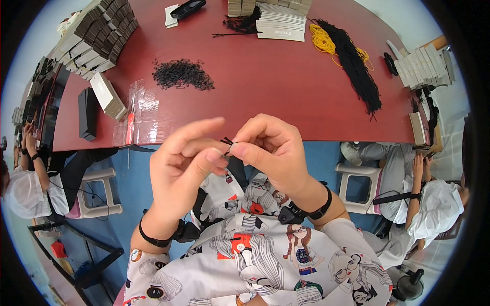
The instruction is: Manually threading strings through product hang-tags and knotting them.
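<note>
Above the near edge of the red table, my left hand [181,166] and my right hand [273,150] meet at the fingertips. Between them is a short, thin black cord [228,142], its loose ends poking up. My right thumb and index finger pinch it. The left thumb and a bent finger close around its other side, while the left index finger stretches out above. Fingers hide most of the cord. Farther off lies a heap of small black loop-shaped pieces [184,74]. A long bundle of black cords [354,69] rests at the right, over yellow cords [322,39].
Stacks of tags [94,38] rise at the far left. White cards [280,23] and black cords [244,23] lie at the back. Beside a black box [88,113] are a white box [108,96] and clear plastic bags [143,115]. People sit at both sides near stools [357,186].
</note>
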{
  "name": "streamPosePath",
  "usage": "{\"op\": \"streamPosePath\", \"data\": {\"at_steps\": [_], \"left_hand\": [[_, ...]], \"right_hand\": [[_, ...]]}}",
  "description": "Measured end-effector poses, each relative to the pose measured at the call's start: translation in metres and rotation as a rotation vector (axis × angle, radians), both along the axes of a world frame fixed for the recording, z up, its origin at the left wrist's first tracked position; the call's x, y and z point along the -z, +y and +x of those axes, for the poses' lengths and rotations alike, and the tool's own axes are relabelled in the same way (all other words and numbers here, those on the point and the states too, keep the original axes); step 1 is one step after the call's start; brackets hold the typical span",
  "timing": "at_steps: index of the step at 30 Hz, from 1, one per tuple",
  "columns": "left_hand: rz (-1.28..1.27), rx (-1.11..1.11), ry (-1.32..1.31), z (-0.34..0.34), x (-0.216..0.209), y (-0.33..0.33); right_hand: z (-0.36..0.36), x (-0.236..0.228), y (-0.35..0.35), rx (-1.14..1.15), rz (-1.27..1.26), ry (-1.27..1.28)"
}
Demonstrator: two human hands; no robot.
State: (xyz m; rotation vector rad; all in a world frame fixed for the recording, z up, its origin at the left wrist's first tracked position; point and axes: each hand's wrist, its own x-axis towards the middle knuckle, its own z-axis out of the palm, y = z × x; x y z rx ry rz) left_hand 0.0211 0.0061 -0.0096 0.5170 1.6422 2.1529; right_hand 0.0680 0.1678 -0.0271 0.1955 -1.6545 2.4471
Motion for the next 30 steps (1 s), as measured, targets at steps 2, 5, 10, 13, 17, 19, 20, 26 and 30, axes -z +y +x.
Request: {"op": "streamPosePath", "data": {"at_steps": [2,5,10,13,17,19,20,26,30], "left_hand": [[0.012,0.034,0.040,-0.004,0.002,0.000],[-0.002,0.061,0.090,-0.009,0.008,-0.001],[0.027,0.043,0.145,-0.006,0.017,0.003],[-0.080,-0.034,0.223,-0.003,0.020,0.006],[-0.095,-0.053,0.237,-0.005,0.022,0.010],[-0.087,-0.076,0.174,-0.006,0.023,0.013],[-0.076,-0.110,0.118,-0.007,0.023,0.015],[-0.038,-0.206,0.073,-0.009,0.024,0.022],[-0.094,-0.215,0.103,-0.005,0.021,0.020]], "right_hand": [[0.000,0.000,0.000,-0.032,0.056,-0.003],[0.000,-0.002,0.000,0.022,0.230,0.085],[0.000,-0.008,0.004,0.129,0.564,0.164],[0.001,-0.012,0.008,0.174,0.784,0.205],[-0.007,-0.008,0.014,0.185,0.862,0.185],[-0.013,-0.002,0.013,0.303,0.788,0.114],[-0.017,0.002,0.013,0.421,0.720,0.024],[-0.003,0.016,0.003,0.154,0.586,0.030],[-0.008,0.022,-0.007,0.049,0.090,-0.235]]}}
